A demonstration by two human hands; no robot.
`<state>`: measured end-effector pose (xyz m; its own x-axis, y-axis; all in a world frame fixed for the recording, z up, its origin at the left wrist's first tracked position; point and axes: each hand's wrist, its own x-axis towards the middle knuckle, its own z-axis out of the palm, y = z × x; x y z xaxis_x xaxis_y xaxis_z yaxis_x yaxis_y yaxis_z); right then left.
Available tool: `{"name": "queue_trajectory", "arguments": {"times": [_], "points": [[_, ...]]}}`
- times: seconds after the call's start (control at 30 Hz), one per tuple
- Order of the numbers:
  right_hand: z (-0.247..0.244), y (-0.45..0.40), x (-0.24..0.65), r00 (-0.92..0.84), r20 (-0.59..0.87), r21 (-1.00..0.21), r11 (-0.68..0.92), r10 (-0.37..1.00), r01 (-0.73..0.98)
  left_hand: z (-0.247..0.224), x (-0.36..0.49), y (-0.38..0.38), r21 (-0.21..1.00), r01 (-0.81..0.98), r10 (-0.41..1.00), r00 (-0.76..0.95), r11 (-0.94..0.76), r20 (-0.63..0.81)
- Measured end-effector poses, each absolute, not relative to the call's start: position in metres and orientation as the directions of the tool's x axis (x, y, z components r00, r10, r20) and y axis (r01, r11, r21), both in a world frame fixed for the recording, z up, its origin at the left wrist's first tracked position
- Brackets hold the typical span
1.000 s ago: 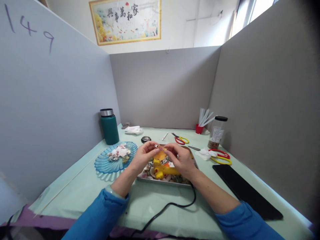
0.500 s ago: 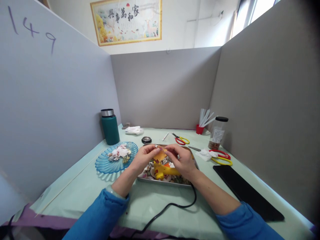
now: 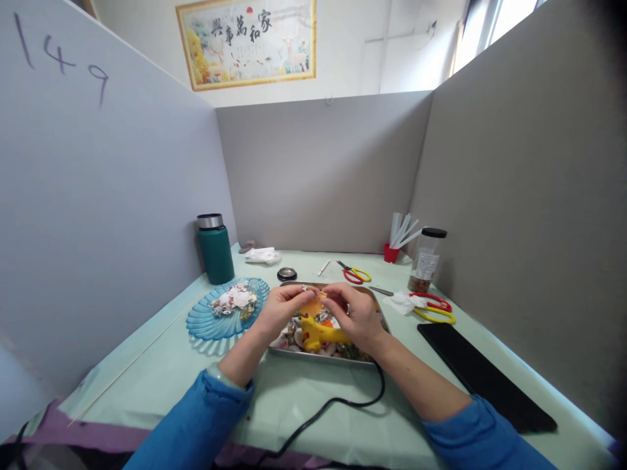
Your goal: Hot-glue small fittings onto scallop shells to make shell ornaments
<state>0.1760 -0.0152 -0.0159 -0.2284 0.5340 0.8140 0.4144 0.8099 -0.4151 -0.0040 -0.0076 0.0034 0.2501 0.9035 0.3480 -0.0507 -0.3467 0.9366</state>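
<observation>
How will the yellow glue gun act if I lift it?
The glue gun looks like plastic, so probably stiff. It may drag if the black cord by the tray is attached. Loose-looking shells around it might shift.

At eight o'clock we see a shiny, see-through blue plate (image 3: pixel 200 321); at six, a smooth metal tray (image 3: pixel 318 356) and a yellow plastic tool (image 3: pixel 324 335); at four, a dull black pad (image 3: pixel 484 375).

the blue sleeves (image 3: pixel 196 418) show a pale cuff (image 3: pixel 219 373) at left.

Open tablecloth (image 3: pixel 284 388) around black cable (image 3: pixel 337 399)
</observation>
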Motion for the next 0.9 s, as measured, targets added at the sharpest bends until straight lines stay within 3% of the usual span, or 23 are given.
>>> {"name": "queue_trajectory", "arguments": {"times": [0.47, 0.6, 0.9], "points": [[-0.0125, -0.0162, 0.1763, -0.215, 0.819, -0.389, 0.789, 0.533, 0.475, 0.0043, -0.0038, -0.0084, 0.934, -0.041, 0.897, 0.269, -0.354, 0.351], [-0.0107, -0.0166, 0.1764, -0.169, 0.811, -0.429, 0.766, 0.559, 0.478, 0.0022, -0.0052, -0.0081, 0.933, -0.133, 0.858, 0.367, -0.334, 0.359], [-0.0118, -0.0176, 0.1766, -0.138, 0.794, -0.472, 0.744, 0.592, 0.473, 0.0030, -0.0071, -0.0104, 0.929, -0.354, 0.787, 0.540, -0.108, 0.297]]}}
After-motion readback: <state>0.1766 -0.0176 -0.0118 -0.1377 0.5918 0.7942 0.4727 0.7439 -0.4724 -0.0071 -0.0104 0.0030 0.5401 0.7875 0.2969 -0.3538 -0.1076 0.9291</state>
